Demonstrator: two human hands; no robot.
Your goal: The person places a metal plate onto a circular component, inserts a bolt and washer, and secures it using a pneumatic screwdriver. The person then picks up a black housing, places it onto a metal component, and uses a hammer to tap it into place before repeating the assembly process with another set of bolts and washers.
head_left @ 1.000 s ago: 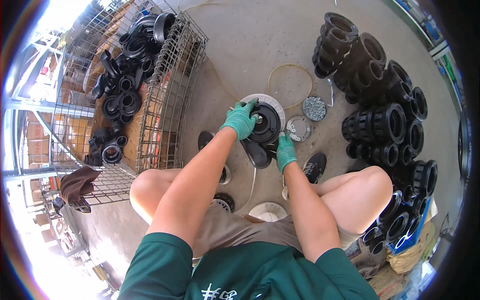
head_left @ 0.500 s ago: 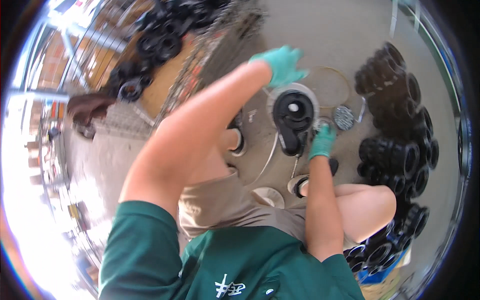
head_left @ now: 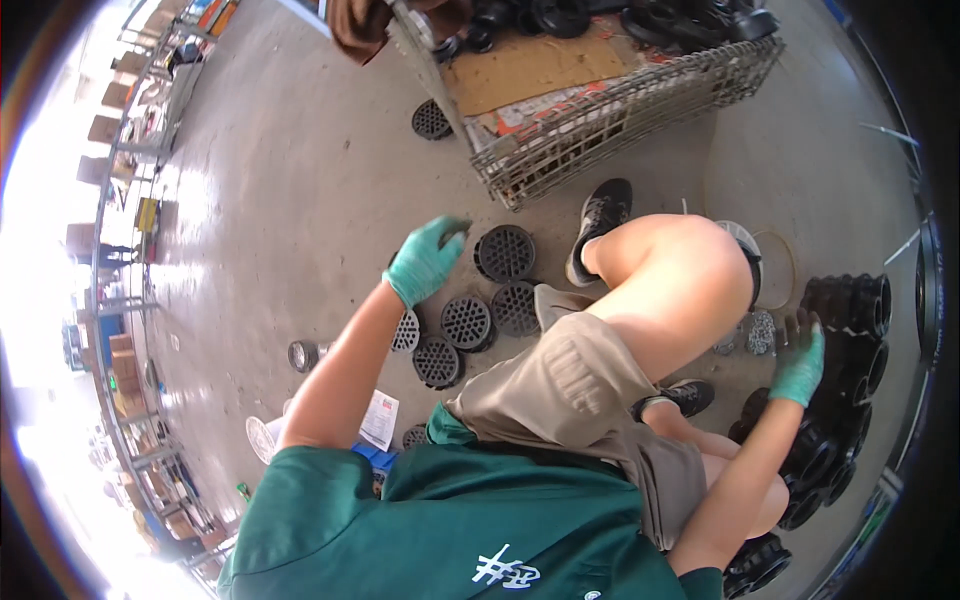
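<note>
- The left hand [head_left: 425, 260], in a green glove, is held out over the concrete floor [head_left: 290, 180] with the fingers loosely curled; whether anything is gripped cannot be told, as only a dark edge shows at the fingertips.
- A round black grate disc [head_left: 505, 252] is seen lying flat on the floor just beside that hand, nearest to its fingertips.
- Four more black grate discs [head_left: 466, 322] are laid in a loose cluster just below it, some overlapping, between the left forearm and the bent knee.
- The right hand [head_left: 800, 362], also green-gloved, is spread open and pressed against a stack of black ring-shaped parts [head_left: 850, 305] at the person's right; nothing is clasped in it.
- A small round metal mesh piece [head_left: 762, 332] is seen on the floor just beside the right hand.
- A wire mesh basket [head_left: 620, 110] holding cardboard and black parts is placed beyond the knees, well apart from both hands.
- A small metal can [head_left: 303, 355] is stood on the floor near the left elbow.
</note>
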